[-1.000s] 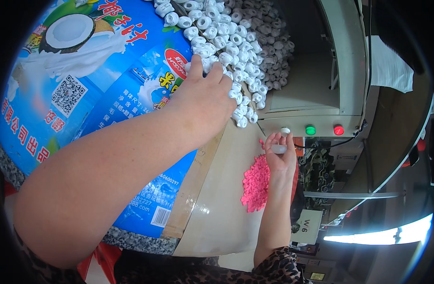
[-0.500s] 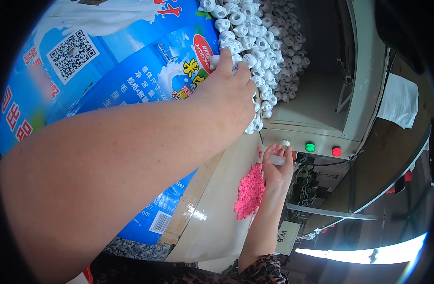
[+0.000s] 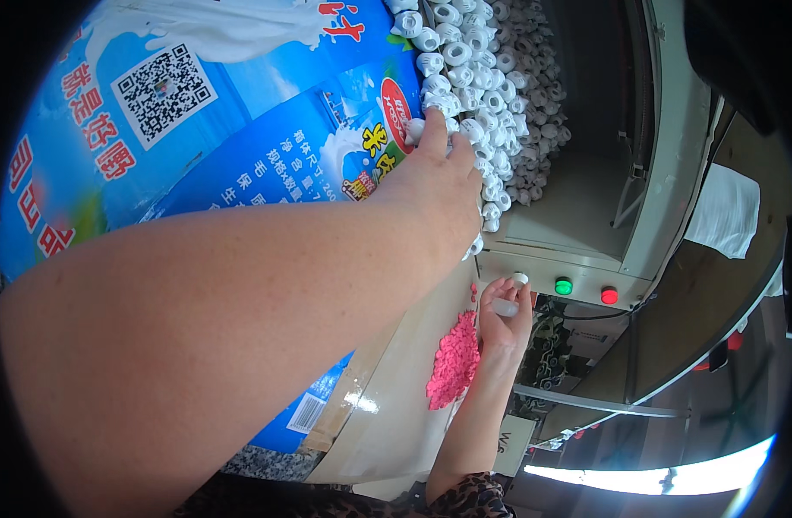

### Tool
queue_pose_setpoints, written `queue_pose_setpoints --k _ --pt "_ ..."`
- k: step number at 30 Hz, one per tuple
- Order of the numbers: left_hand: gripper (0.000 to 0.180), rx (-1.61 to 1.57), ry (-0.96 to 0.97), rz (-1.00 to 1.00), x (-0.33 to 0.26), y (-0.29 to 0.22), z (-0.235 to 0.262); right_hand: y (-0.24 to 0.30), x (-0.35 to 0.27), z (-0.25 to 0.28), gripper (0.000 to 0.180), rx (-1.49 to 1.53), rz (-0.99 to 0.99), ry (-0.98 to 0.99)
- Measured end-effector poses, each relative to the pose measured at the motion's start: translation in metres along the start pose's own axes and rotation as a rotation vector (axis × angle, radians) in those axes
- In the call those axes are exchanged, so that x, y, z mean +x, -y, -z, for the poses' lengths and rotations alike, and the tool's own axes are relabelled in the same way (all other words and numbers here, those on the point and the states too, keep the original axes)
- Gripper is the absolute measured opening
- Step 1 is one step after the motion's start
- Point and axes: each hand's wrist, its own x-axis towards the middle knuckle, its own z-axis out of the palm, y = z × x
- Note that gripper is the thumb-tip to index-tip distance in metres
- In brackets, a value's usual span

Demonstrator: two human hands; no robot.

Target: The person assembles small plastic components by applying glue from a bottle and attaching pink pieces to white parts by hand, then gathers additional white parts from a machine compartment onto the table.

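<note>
My left hand [image 3: 443, 177] reaches across a blue printed carton [image 3: 240, 95] to a heap of white ring-shaped plastic caps [image 3: 478, 82]. Its index finger is stretched and set apart from the finger beside it, their tips among the caps. The remaining fingers are hidden behind the hand. My right hand [image 3: 504, 328] is held palm up beside the machine front, closed on a small white cap [image 3: 520, 280] at the fingertips. Across its fingers lies a translucent white plastic piece [image 3: 504, 307]. Many small pink pieces [image 3: 454, 361] are piled on the pale worktop next to my right forearm.
A grey metal machine housing [image 3: 551, 259] stands at the right, with a green button [image 3: 563, 286] and a red button [image 3: 610, 295]. The caps spill into its open bay. A white cloth [image 3: 722, 211] hangs farther right. A bright lamp [image 3: 663, 479] shines at lower right.
The view has shifted slightly, so the carton and caps sit a little farther right and lower. Both hands keep nearly the same places, the right still with the white cap.
</note>
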Motion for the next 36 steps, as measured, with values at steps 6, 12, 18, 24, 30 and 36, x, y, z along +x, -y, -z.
queue_pose_setpoints --k 6,12,18,24,30,36 --pt "0.023 0.004 0.016 0.000 0.0001 0.0000 0.0000 -0.0004 -0.0009 -0.0004 0.017 0.005 0.002 -0.001" --pt "0.023 -0.007 0.009 -0.006 0.0000 0.0001 -0.0004 -0.0001 -0.0005 0.0004 0.017 0.030 -0.027 0.006" --pt "0.024 -0.004 0.035 -0.009 0.0004 0.0005 0.0008 0.0015 0.0024 0.0024 0.017 0.042 -0.037 0.015" --pt "0.024 -0.014 0.034 -0.011 0.0001 0.0004 0.0006 0.0018 0.0023 0.0036 0.017 0.043 -0.040 0.018" --pt "0.025 -0.025 0.038 -0.016 -0.0006 0.0009 0.0011 0.0017 0.0024 0.0036 0.017 0.041 -0.045 0.037" --pt "0.025 -0.011 0.057 -0.017 -0.0001 0.0012 0.0023 0.0006 0.0002 -0.0001 0.016 0.003 0.015 0.007"
